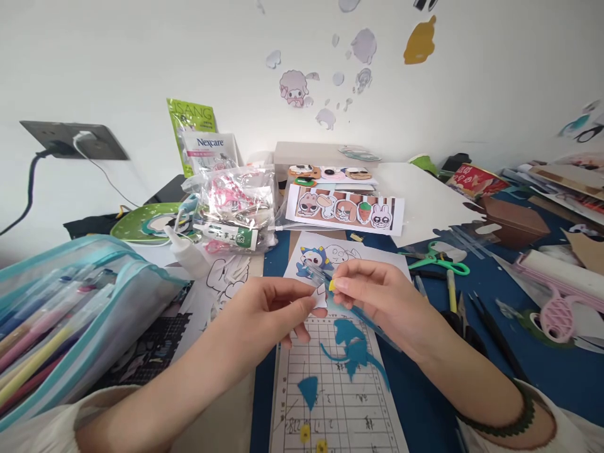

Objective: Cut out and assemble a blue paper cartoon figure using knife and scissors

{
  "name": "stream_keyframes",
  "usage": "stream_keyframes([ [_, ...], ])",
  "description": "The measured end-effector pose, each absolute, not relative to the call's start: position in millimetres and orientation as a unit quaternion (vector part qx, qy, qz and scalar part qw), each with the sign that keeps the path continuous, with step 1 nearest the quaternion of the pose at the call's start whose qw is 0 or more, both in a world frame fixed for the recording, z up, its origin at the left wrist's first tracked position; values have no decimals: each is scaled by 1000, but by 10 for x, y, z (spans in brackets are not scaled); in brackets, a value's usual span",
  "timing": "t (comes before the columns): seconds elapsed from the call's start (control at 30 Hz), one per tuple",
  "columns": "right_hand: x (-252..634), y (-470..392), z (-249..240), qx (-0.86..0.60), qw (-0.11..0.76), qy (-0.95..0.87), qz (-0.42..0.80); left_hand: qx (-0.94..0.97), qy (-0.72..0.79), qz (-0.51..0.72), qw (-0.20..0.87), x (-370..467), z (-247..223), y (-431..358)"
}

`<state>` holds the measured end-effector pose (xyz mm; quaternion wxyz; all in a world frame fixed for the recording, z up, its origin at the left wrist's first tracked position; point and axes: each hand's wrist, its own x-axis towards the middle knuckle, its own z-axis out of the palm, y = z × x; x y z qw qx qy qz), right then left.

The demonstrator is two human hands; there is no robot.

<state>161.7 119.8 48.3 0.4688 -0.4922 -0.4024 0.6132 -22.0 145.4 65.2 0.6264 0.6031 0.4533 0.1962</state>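
Note:
My left hand (278, 302) pinches a small white paper piece (320, 297) with a drawn dark outline between thumb and fingers. Close beside it, my right hand (377, 292) grips a tiny yellow piece (332, 285) at its fingertips. A slim see-through bluish tool (372, 324) runs beneath the right hand; its kind is hard to make out, and part of it is hidden. Below both hands lies a gridded sheet (330, 390) with handwriting. On it rest teal cutouts (352, 349), a teal triangle (308, 391) and a yellow scrap (305, 433).
Behind the hands is a sheet with a blue cartoon figure (311, 257). Green-handled scissors (438, 259), black tweezers (495, 333) and a pink-handled roller (557, 314) lie right. A pen pouch (80, 321), a white glue bottle (186, 251) and plastic-bagged supplies (236, 207) stand left.

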Motion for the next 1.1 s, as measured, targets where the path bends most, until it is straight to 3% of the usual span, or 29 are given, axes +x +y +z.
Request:
stream_keyframes([
  [0.7, 1531, 1123, 542, -536, 459, -440, 556, 608, 432, 209, 633, -178, 659, 1402],
  [1.1, 1571, 1126, 552, -538, 422, -466, 561, 659, 435, 216, 575, -212, 638, 1365],
])
